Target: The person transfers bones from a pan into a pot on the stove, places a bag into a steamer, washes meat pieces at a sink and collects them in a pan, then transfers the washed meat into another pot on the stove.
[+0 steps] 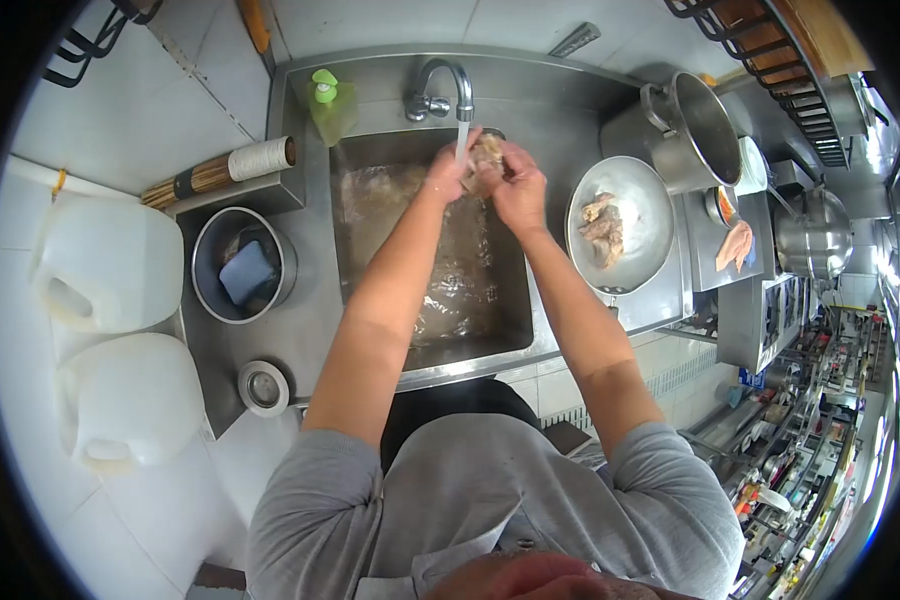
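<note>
Water runs from the curved faucet point(445, 85) at the back of the metal sink point(510, 310), which holds murky water. Under the stream, my left hand point(450, 172) and my right hand point(519, 187) hold a pale brownish piece of meat point(486, 160) between them, above the sink's far side. The fingers of both hands are bent around the piece. To the right of the sink, a round metal pan point(650, 225) carries more meat pieces point(604, 230) of the same look.
A green soap bottle point(332, 108) stands at the back left. Left of the sink are a metal pot with a blue cloth point(247, 273), a round strainer point(263, 388) and two white jugs point(120, 262). A tall pot point(705, 130) stands behind the pan.
</note>
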Available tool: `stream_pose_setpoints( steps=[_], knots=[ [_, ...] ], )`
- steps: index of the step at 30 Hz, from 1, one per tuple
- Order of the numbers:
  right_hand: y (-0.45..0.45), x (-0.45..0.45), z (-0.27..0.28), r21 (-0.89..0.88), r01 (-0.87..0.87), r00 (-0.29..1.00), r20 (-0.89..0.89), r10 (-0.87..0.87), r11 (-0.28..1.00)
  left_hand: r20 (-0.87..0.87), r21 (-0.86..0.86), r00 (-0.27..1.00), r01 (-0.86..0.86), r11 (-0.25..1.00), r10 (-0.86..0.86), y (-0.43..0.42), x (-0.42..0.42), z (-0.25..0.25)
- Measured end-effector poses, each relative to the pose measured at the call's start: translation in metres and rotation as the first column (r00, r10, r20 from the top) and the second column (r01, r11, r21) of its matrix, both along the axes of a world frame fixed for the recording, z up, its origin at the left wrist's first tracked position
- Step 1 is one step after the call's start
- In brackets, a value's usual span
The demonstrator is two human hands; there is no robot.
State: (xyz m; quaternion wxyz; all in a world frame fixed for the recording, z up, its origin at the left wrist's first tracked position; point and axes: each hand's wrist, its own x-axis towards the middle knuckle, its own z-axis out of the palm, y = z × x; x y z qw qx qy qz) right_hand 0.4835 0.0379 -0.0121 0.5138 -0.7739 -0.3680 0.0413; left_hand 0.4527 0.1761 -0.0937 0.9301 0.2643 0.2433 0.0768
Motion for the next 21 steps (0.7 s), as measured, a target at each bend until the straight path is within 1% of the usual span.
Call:
stream_pose_setpoints(
  steps=[1, 2, 3, 4, 5, 6, 7, 8, 9, 10, 11, 12, 13, 14, 15, 16, 17, 18, 19, 20, 21],
  knots=[
    [0.005, -0.006, 0.001, -0.011, -0.056, 0.998, 0.042, 0.056, 0.998, 0.113, -0.020, 0.993, -0.019, 1.000, 0.021, 0.008, -0.010, -0.004],
    [0.011, -0.011, 0.001, -0.023, -0.114, 0.990, 0.084, 0.116, 0.993, 0.079, -0.070, 0.997, -0.019, 0.997, 0.024, 0.014, -0.021, 0.000],
    [0.017, -0.013, -0.002, 0.018, -0.190, 0.981, 0.028, 0.190, 0.982, 0.047, -0.118, 0.998, -0.023, 0.993, 0.029, 0.019, -0.034, 0.007],
    [0.022, -0.012, -0.005, 0.075, -0.208, 0.951, -0.218, 0.220, 0.975, 0.014, -0.167, 0.999, -0.030, 0.986, 0.033, 0.024, -0.048, 0.013],
    [0.028, -0.008, -0.005, 0.133, -0.213, 0.859, -0.446, 0.250, 0.968, -0.055, -0.231, 0.998, 0.006, 0.973, -0.019, 0.027, -0.064, 0.025],
    [0.032, -0.005, -0.006, 0.186, -0.202, 0.714, -0.644, 0.274, 0.962, -0.014, -0.244, 0.999, 0.033, 0.969, -0.038, 0.033, -0.071, 0.022],
    [0.037, -0.008, -0.010, 0.187, -0.181, 0.755, -0.602, 0.259, 0.965, 0.028, -0.260, 0.998, 0.067, 0.963, -0.062, 0.036, -0.077, 0.016],
    [0.040, -0.014, -0.006, 0.180, -0.215, 0.681, -0.677, 0.279, 0.960, 0.073, -0.277, 0.993, 0.105, 0.955, -0.088, 0.036, -0.079, 0.014],
    [0.043, -0.020, -0.001, 0.174, -0.248, 0.601, -0.744, 0.292, 0.953, 0.108, -0.252, 0.988, 0.137, 0.958, -0.112, 0.033, -0.077, 0.015],
    [0.046, -0.025, 0.003, 0.172, -0.281, 0.516, -0.802, 0.300, 0.944, 0.102, -0.260, 0.993, 0.086, 0.962, -0.061, 0.030, -0.074, 0.012],
    [0.051, -0.026, 0.000, 0.203, -0.261, 0.554, -0.769, 0.319, 0.944, 0.098, -0.269, 0.995, 0.037, 0.962, -0.011, 0.026, -0.069, 0.002],
    [0.054, -0.020, -0.008, 0.146, -0.201, 0.561, -0.794, 0.236, 0.969, 0.090, -0.280, 0.995, -0.014, 0.960, 0.041, 0.023, -0.066, -0.002],
    [0.058, -0.014, -0.016, 0.087, -0.139, 0.561, -0.814, 0.151, 0.986, 0.107, -0.347, 0.994, 0.059, 0.936, -0.023, 0.024, -0.068, -0.006],
    [0.060, -0.010, -0.021, 0.027, -0.078, 0.557, -0.828, 0.066, 0.997, 0.059, -0.282, 0.998, 0.045, 0.958, -0.029, 0.017, -0.073, 0.013],
    [0.061, -0.012, -0.017, 0.046, 0.040, 0.543, -0.839, 0.017, 0.998, 0.011, -0.214, 1.000, 0.031, 0.976, -0.029, 0.006, -0.086, 0.049],
    [0.063, -0.005, -0.023, -0.064, 0.038, 0.652, -0.755, -0.073, 0.997, -0.037, -0.142, 0.999, 0.025, 0.990, -0.030, 0.000, -0.090, 0.070],
    [0.065, 0.004, -0.035, -0.173, 0.053, 0.747, -0.647, -0.154, 0.983, 0.024, -0.121, 0.999, 0.037, 0.992, -0.034, 0.002, -0.087, 0.051],
    [0.063, 0.006, -0.040, -0.284, 0.081, 0.823, -0.522, -0.225, 0.956, -0.024, -0.037, 0.999, 0.048, 0.998, -0.049, -0.001, -0.087, 0.044],
    [0.062, 0.004, -0.045, -0.118, 0.032, 0.749, -0.655, -0.102, 0.993, -0.070, 0.051, 0.996, 0.059, 0.997, -0.055, 0.000, -0.085, 0.038],
    [0.061, -0.004, -0.045, 0.055, 0.002, 0.657, -0.753, 0.040, 0.998, -0.117, 0.137, 0.992, 0.072, 0.988, -0.056, 0.000, -0.085, 0.031],
    [0.059, -0.010, -0.041, 0.228, -0.003, 0.552, -0.812, 0.192, 0.974, -0.100, 0.141, 0.995, 0.033, 0.990, -0.019, 0.006, -0.081, 0.020]
  ],
)
